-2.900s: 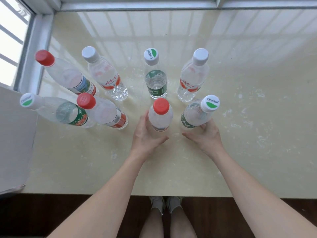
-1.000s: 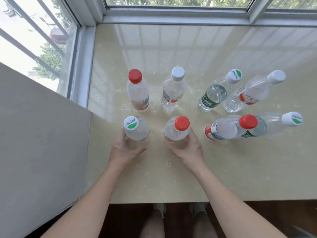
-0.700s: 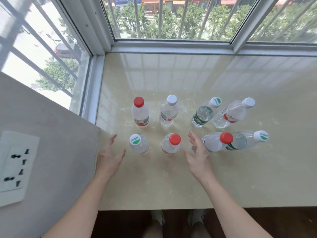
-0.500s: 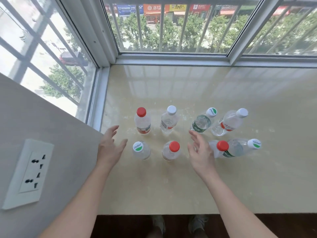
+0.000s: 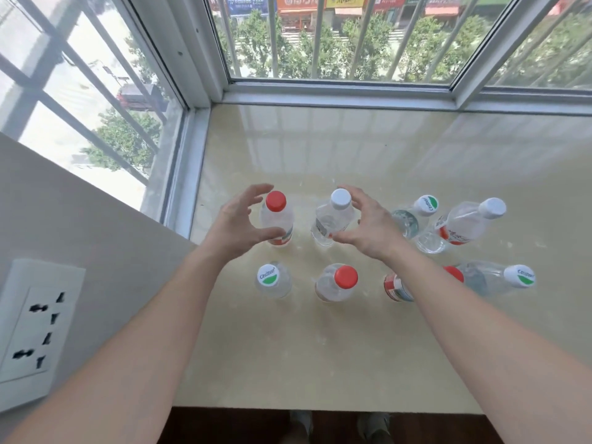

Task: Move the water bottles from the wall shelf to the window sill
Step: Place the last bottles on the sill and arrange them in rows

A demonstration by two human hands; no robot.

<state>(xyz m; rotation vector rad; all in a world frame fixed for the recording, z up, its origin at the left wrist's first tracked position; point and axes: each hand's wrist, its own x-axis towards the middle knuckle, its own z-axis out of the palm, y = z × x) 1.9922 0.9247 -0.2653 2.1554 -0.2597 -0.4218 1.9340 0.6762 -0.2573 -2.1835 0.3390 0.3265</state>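
A: Your left hand (image 5: 235, 224) is spread wide, fingers curled around the red-capped bottle (image 5: 276, 219) at 11 o'clock; contact cannot be told.

B: Your right hand (image 5: 368, 224) is equally open beside the white-capped bottle (image 5: 333, 216), grasping nothing visibly.

A: All eight bottles stand on the window sill (image 5: 320, 347).

B: Your right forearm hides most of one red-capped bottle (image 5: 397, 286) at 3 o'clock.
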